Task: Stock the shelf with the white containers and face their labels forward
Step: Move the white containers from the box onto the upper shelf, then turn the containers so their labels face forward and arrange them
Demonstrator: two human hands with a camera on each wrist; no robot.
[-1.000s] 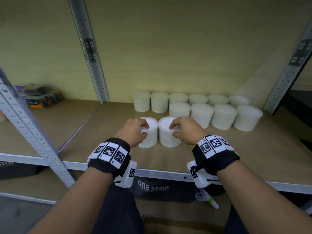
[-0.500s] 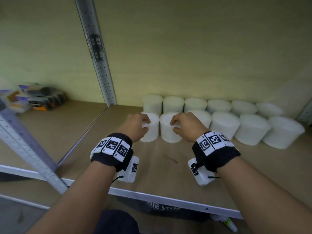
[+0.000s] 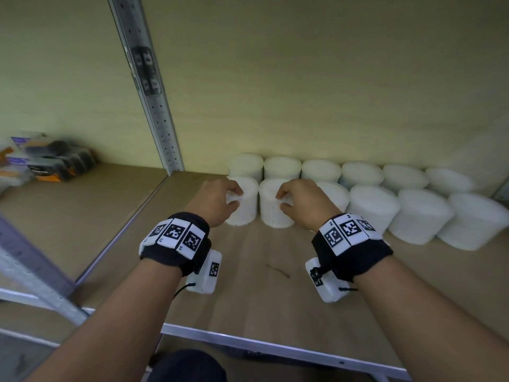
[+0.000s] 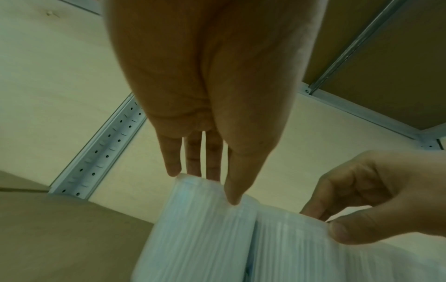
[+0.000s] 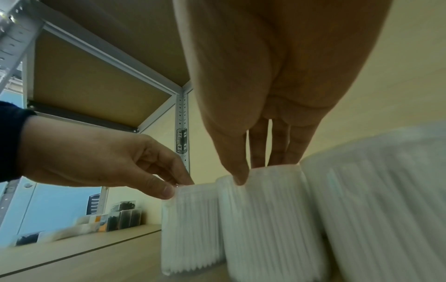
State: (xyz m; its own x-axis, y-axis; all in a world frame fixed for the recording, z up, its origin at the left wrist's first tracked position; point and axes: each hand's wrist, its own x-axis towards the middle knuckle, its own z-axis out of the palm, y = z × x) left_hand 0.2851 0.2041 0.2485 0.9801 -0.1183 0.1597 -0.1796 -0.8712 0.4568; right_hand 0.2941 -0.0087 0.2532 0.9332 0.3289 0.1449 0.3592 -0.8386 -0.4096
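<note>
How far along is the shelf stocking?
Mostly done, it seems. Done: a back row of six containers stands along the wall, with more in the front row. In hand: the left hand and right hand each grip the top of a container at that row's left end. Left: releasing these two. No labels are visible, so facing cannot be checked.

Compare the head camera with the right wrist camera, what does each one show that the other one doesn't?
Head view only: the back row of white containers against the wall, the shelf's front edge, and both marker wristbands.

Right wrist view only: the underside of the shelf above, and the ribbed sides of the containers seen from low down.

Both: the left hand pinching the top rim of the left front container, the right hand gripping the one beside it, and the perforated upright post. No label is readable in either.
</note>
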